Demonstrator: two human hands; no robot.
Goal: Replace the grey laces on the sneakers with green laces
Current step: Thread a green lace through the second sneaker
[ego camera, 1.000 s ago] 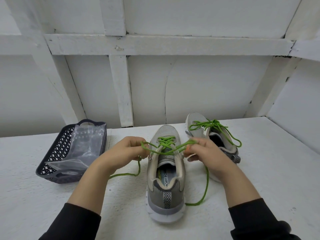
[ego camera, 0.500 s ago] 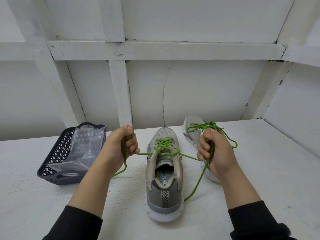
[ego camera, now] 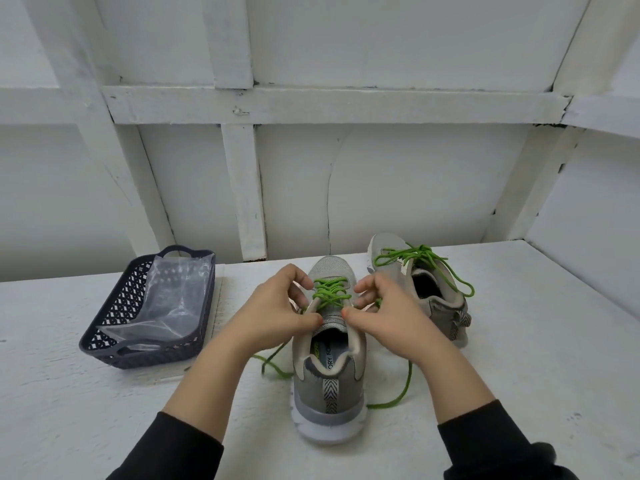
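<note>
A grey sneaker (ego camera: 329,382) stands heel toward me in the middle of the white table, its green lace (ego camera: 330,292) threaded through the eyelets. My left hand (ego camera: 277,311) and my right hand (ego camera: 388,317) sit on either side of the shoe's tongue, fingers curled, each pinching a strand of that lace near the top eyelets. The lace's loose ends trail onto the table at the left (ego camera: 273,367) and the right (ego camera: 405,386). A second grey sneaker (ego camera: 433,292) with a tied green lace (ego camera: 419,256) stands behind on the right.
A dark plastic basket (ego camera: 114,341) holding a clear plastic bag (ego camera: 166,306) sits at the left. A white panelled wall (ego camera: 329,185) rises right behind the sneakers. A side wall closes the table at the far right.
Both hands, which had pulled the lace ends apart to the sides, have come back in to the shoe's tongue. The lace ends now lie slack on the table.
</note>
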